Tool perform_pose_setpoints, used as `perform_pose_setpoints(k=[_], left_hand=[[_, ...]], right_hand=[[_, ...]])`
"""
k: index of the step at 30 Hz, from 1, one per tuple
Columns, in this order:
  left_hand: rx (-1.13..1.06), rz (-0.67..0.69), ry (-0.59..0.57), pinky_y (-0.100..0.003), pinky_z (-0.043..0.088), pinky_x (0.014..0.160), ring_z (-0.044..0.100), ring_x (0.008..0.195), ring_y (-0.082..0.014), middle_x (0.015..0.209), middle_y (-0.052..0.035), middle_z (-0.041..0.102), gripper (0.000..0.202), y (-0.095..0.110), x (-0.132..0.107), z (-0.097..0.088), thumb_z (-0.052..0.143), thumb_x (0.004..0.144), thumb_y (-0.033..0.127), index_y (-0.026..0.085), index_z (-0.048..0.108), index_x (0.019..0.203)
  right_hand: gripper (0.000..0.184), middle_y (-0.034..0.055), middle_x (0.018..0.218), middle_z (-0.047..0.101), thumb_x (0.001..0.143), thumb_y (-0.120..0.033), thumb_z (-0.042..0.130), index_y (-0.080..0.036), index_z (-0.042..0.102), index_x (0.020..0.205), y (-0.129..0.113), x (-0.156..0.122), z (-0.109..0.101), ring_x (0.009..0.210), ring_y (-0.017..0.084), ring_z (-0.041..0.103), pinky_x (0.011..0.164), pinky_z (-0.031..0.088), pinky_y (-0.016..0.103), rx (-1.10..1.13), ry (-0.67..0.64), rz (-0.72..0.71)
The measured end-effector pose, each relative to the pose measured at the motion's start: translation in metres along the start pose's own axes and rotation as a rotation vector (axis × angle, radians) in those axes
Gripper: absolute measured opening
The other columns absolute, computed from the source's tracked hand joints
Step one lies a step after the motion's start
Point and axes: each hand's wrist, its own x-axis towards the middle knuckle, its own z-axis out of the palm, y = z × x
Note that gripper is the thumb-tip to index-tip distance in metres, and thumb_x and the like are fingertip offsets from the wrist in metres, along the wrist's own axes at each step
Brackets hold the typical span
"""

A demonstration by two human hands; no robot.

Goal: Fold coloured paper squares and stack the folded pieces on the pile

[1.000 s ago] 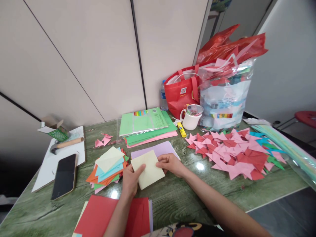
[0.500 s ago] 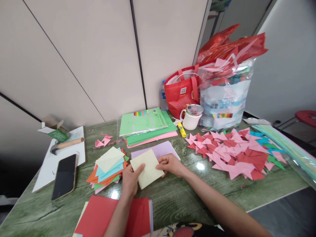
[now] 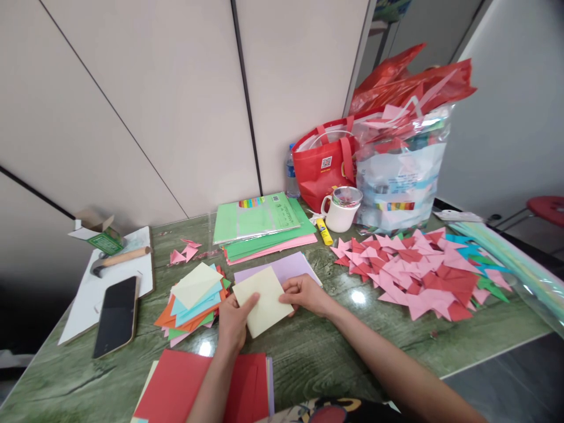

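Observation:
A pale yellow paper square [image 3: 262, 299] is held just above the green table [image 3: 335, 352] by both hands. My left hand [image 3: 233, 324] pinches its near left edge with the thumb on top. My right hand [image 3: 306, 294] grips its right edge with curled fingers. A lilac sheet [image 3: 291, 265] lies under and behind the square. To the left sits a fanned stack of coloured paper squares [image 3: 191, 302]. Red sheets [image 3: 194, 385] lie close to me under my left forearm.
A heap of folded pink and red paper shapes [image 3: 418, 273] covers the right. At the back are a green paper pack [image 3: 255, 220], a white mug [image 3: 341, 211], a glue stick [image 3: 325, 231], a red bag [image 3: 326, 161] and a plastic bag [image 3: 403, 170]. A phone [image 3: 117, 314] and hammer [image 3: 117, 259] lie left.
The yellow square has shifted slightly up and left between my hands; otherwise nothing has moved.

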Motion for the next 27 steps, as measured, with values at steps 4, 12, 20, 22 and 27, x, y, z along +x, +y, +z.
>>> perform_pose_setpoints(k=[4,12,20,22,27], left_hand=[[0.005,-0.001,-0.003,-0.032,0.052,0.057,0.065,0.062,-0.0223,0.074,-0.0092,0.071,0.035,0.000,-0.001,-0.001,0.075,0.051,0.024,0.009,0.064,0.081],[0.096,0.014,-0.041,-0.030,0.052,0.057,0.065,0.063,-0.0216,0.078,-0.0098,0.071,0.036,0.001,-0.003,0.002,0.074,0.052,0.026,0.010,0.065,0.083],[0.146,0.018,-0.079,-0.030,0.051,0.057,0.064,0.063,-0.0211,0.083,-0.0118,0.070,0.033,-0.003,-0.003,0.001,0.073,0.056,0.027,0.009,0.064,0.082],[0.128,0.004,-0.101,-0.030,0.051,0.059,0.065,0.066,-0.0220,0.082,-0.0119,0.070,0.033,0.000,-0.004,0.002,0.072,0.057,0.026,0.009,0.064,0.083],[0.047,-0.059,-0.244,-0.032,0.051,0.065,0.064,0.074,-0.0233,0.085,-0.0125,0.070,0.037,0.011,-0.005,0.000,0.069,0.062,0.027,0.009,0.063,0.094]], right_hand=[[0.032,-0.0030,0.053,0.061,0.052,-0.035,0.073,-0.012,0.061,0.071,0.000,0.000,0.000,0.046,0.012,0.056,0.048,0.050,0.027,-0.008,-0.009,0.001],[0.033,-0.0018,0.055,0.062,0.056,-0.042,0.069,-0.012,0.060,0.068,-0.002,0.001,0.000,0.045,0.010,0.054,0.044,0.043,0.021,-0.062,0.054,-0.031],[0.032,-0.0022,0.052,0.061,0.056,-0.043,0.069,-0.013,0.058,0.064,-0.004,0.001,0.001,0.044,0.009,0.053,0.042,0.042,0.020,-0.064,0.123,-0.075],[0.032,-0.0024,0.051,0.060,0.056,-0.043,0.069,-0.013,0.058,0.062,-0.004,0.001,0.001,0.043,0.009,0.052,0.042,0.041,0.020,-0.058,0.131,-0.078],[0.033,-0.0026,0.051,0.060,0.055,-0.044,0.069,-0.014,0.057,0.062,-0.003,0.002,-0.001,0.043,0.009,0.052,0.042,0.042,0.021,-0.042,0.156,-0.088]])
